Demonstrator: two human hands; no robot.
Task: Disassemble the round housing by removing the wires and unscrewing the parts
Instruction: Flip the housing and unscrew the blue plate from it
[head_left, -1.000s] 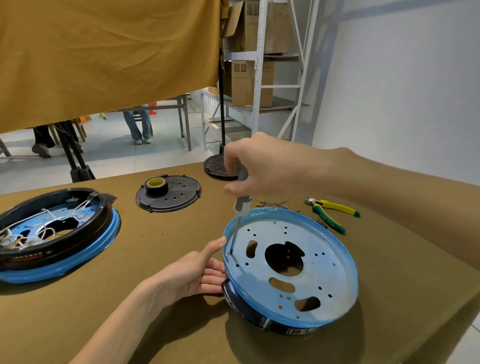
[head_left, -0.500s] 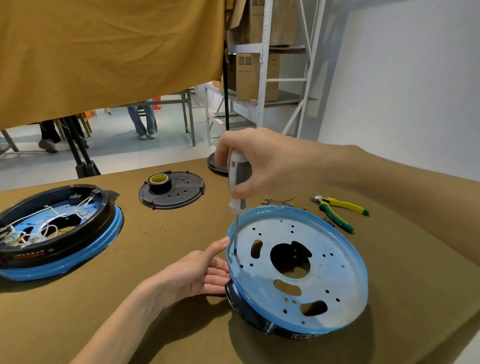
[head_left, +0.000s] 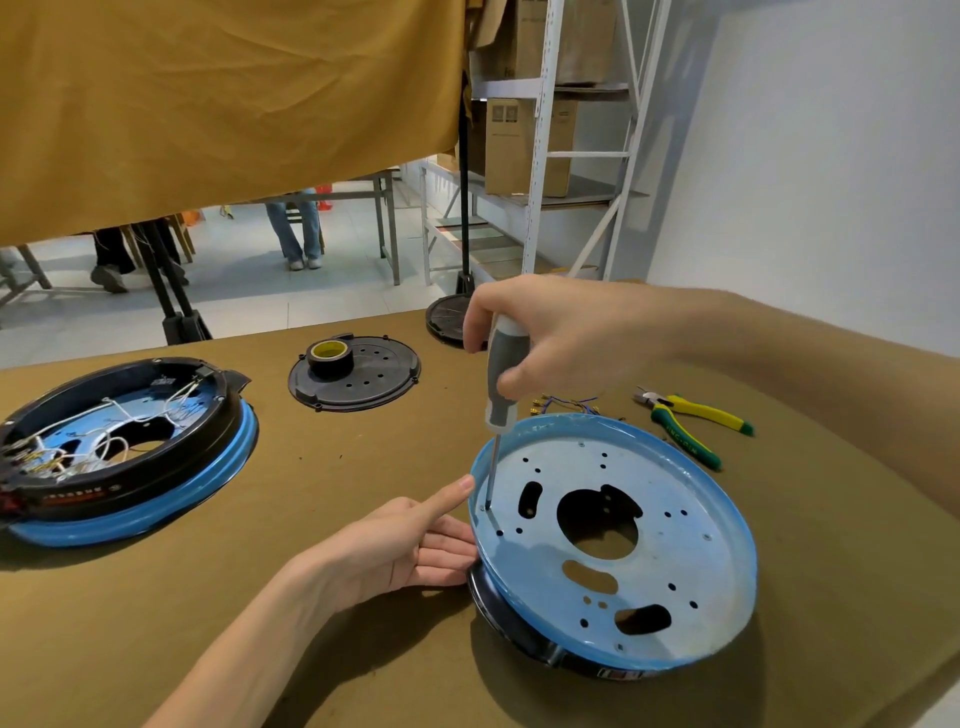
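Observation:
A round housing (head_left: 675, 525) with a blue rim and a perforated metal plate lies at the table's right front. My right hand (head_left: 550, 338) grips a grey-handled screwdriver (head_left: 503, 379), held upright with its tip on a screw near the plate's left edge. My left hand (head_left: 400, 545) rests flat against the housing's left side, thumb up at the rim. A bundle of loose wires (head_left: 566, 404) with yellow terminals lies just behind the housing.
A second housing (head_left: 119, 447), full of white wires, sits at the left. A black round cover (head_left: 358, 379) carries a tape roll (head_left: 330, 356). Another black disc (head_left: 447, 317) lies at the far edge. Yellow-green pliers (head_left: 691, 423) lie at the right.
My right hand has shifted its hold on the screwdriver handle, which now stands more upright over the same screw. My left hand stays against the housing.

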